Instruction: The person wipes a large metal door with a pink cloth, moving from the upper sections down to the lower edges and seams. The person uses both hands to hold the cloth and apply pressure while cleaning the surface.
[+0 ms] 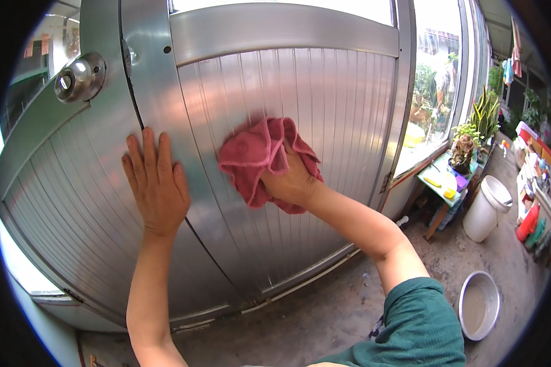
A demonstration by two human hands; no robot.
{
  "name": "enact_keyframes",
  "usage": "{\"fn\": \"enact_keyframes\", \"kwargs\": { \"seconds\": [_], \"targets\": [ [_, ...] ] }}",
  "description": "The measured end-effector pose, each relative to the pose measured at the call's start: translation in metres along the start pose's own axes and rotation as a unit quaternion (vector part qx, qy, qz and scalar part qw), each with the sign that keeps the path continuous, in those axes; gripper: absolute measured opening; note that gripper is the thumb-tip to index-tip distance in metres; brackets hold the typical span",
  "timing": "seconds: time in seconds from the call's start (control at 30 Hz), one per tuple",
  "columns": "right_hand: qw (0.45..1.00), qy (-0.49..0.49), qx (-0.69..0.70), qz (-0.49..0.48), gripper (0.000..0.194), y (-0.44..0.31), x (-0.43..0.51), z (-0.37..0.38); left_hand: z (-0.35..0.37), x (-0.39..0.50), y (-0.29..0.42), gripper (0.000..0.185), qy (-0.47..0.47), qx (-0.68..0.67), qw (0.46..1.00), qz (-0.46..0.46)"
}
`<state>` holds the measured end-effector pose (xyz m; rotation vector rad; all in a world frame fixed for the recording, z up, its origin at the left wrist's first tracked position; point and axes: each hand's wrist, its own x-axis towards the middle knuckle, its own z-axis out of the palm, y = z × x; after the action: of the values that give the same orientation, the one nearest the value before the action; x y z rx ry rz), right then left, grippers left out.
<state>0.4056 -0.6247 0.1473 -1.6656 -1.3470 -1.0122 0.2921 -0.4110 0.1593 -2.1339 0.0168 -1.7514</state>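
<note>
My right hand (290,180) presses a crumpled red cloth (245,151) with a stitched pink edge against a ribbed metal door panel (349,114). The cloth covers most of the fingers. To the left, my left hand (158,188) lies flat on the smooth metal near the seam between the two door leaves, its fingers pointing up and slightly apart. It holds nothing. A round metal door knob (80,79) sits above and left of that hand, on the left leaf (73,169).
A metal basin (478,305) of cloudy water stands on the concrete floor (330,303) at right. Behind it are a white bucket (486,208) and a low table (434,176) with a potted plant (463,149). Assorted items (535,183) line the far right.
</note>
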Motion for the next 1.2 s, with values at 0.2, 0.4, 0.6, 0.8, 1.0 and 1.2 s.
{"fn": "enact_keyframes", "kwargs": {
  "seconds": [0.2, 0.4, 0.6, 0.8, 1.0, 1.2],
  "targets": [
    [0.967, 0.037, -0.22, -0.12, 0.021, 0.004, 0.014, -0.004, 0.001, 0.002, 0.004, 0.049, 0.007, -0.007, 1.0, 0.002],
    [0.979, 0.021, -0.15, -0.136, 0.022, 0.006, 0.004, -0.004, 0.001, 0.001, 0.001, 0.049, 0.009, 0.001, 1.0, 0.0],
    [0.972, -0.012, -0.215, -0.099, 0.025, 0.007, 0.003, -0.004, 0.003, 0.0, 0.005, 0.048, -0.001, -0.005, 1.0, -0.007],
    [0.983, 0.012, -0.123, -0.139, 0.03, 0.009, 0.013, -0.005, -0.002, 0.003, 0.0, 0.048, 0.002, 0.011, 1.0, -0.005],
    [0.98, 0.002, -0.154, -0.123, 0.028, 0.014, -0.005, 0.004, 0.0, 0.001, 0.004, 0.048, 0.002, -0.002, 1.0, -0.001],
    [0.992, 0.028, -0.062, -0.107, 0.023, 0.012, 0.018, -0.006, 0.0, 0.002, -0.001, 0.049, 0.003, 0.009, 1.0, 0.005]
  ]
}}
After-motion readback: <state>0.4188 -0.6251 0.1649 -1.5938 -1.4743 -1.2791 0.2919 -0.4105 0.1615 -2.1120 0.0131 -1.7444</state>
